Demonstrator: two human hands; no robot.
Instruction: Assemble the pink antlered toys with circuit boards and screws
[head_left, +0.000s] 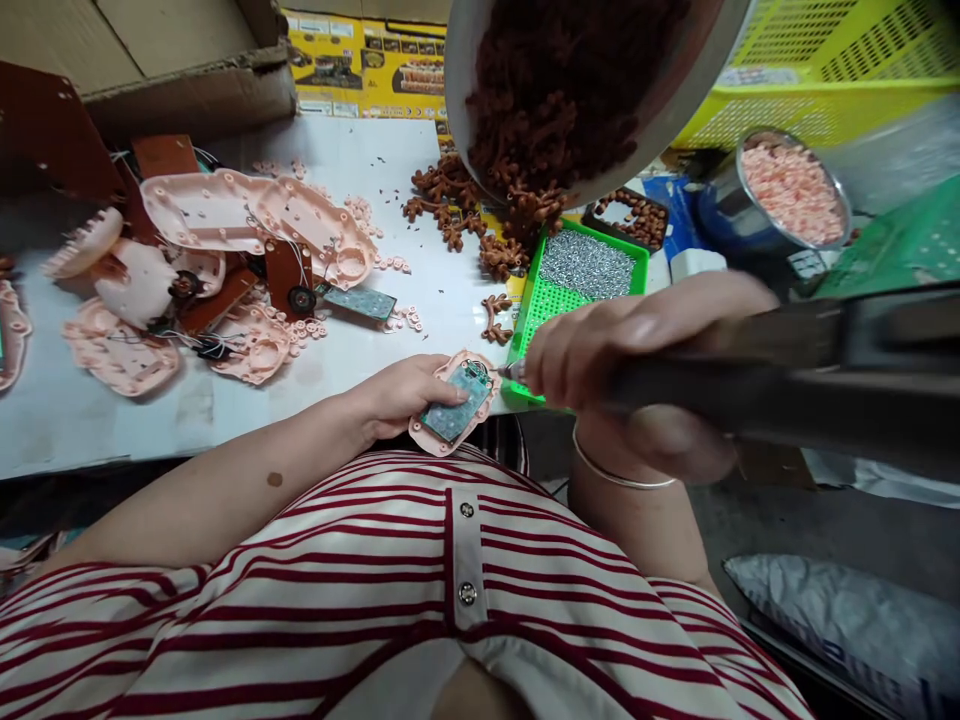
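Observation:
My left hand (405, 393) holds a pink plastic housing half (439, 441) close to my body, its thumb pressing on the green circuit board (454, 405) that lies inside. Thin wires show at the board's upper end. Wrapped round a dark power screwdriver (675, 385) is my right hand (622, 350), partly blurred. The driver's tip meets the upper right edge of the housing; whether a screw sits under it I cannot tell. Just beyond, a green tray (529, 300) holds many small silver screws (589, 264).
Pink housing shells (202, 208), brown boards and wires lie piled at the left. A tilted white bucket (459, 100) spills brown branched plastic parts (450, 200). A metal tin (724, 200) of small pink pieces and a yellow basket (787, 110) stand at the right; a cardboard box (187, 85) sits far left.

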